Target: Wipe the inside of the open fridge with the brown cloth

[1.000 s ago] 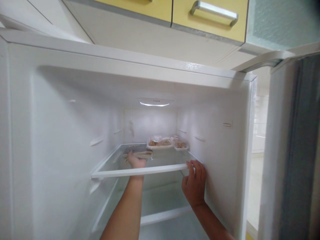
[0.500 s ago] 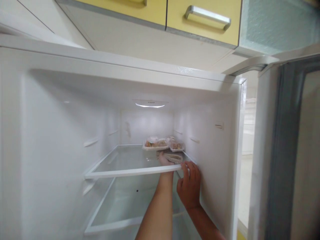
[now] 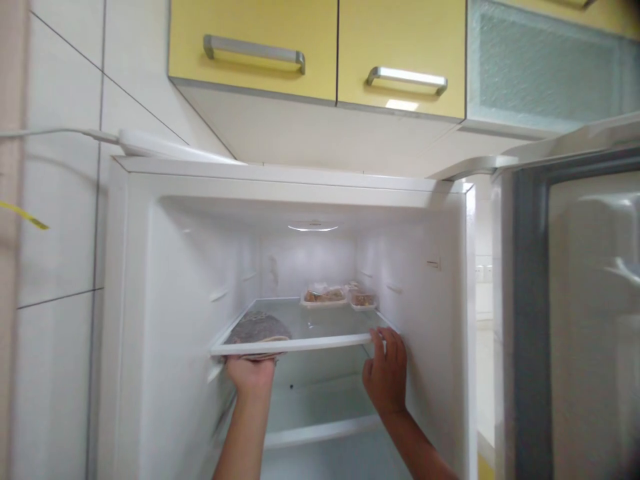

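My left hand [image 3: 251, 375] is under the left front corner of the upper glass shelf [image 3: 320, 343], palm up. It presses a folded grey-brown cloth [image 3: 260, 328] against the underside, and the cloth shows through the glass and below the front rim. The fingers are hidden behind the rim and cloth. My right hand [image 3: 387, 370] grips the right end of the same shelf's front edge, fingertips over the top. Two clear packs of food, a wider tray [image 3: 324, 295] and a smaller pack [image 3: 363, 299], sit on the shelf at the back right.
The white fridge's side walls [image 3: 185, 267] close in on both sides. A lower shelf [image 3: 320, 430] lies beneath my hands. The fridge door [image 3: 525, 300] stands open at the right. Yellow cupboards [image 3: 255, 73] hang above, and a white cable [image 3: 60, 132] runs at the upper left.
My left hand and the cloth have moved from the right rear under the shelf to its left front corner. My right hand keeps its hold on the edge. The view has shifted.
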`<state>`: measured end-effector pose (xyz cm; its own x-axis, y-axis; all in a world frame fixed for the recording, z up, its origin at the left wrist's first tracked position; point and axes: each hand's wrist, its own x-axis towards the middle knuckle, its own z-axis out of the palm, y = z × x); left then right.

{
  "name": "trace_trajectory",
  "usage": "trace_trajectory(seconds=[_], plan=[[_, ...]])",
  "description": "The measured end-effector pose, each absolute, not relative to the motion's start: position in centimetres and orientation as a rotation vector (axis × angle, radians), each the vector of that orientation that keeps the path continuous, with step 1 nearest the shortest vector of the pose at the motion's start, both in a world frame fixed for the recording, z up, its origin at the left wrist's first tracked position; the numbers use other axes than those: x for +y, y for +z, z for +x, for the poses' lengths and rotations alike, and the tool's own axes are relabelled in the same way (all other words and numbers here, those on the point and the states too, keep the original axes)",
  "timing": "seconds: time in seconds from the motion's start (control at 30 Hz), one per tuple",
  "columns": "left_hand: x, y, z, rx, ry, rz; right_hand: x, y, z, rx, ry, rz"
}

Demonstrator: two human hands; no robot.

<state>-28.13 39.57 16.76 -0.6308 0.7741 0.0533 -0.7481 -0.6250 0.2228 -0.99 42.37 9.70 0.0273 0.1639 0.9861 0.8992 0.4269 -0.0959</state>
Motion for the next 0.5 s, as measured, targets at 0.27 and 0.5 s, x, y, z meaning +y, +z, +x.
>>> trace_trajectory(seconds=[0.27, 0.5], plan=[[39.3, 14.7, -20.8, 0.167, 2.095, 0.144, 40.9, 9.8, -0.4, -1.555, -0.714, -1.045], [41.3, 15.1, -8.9, 0.036, 1.660, 0.331, 41.3, 9.8, 0.7, -1.534, -0.676, -0.978]])
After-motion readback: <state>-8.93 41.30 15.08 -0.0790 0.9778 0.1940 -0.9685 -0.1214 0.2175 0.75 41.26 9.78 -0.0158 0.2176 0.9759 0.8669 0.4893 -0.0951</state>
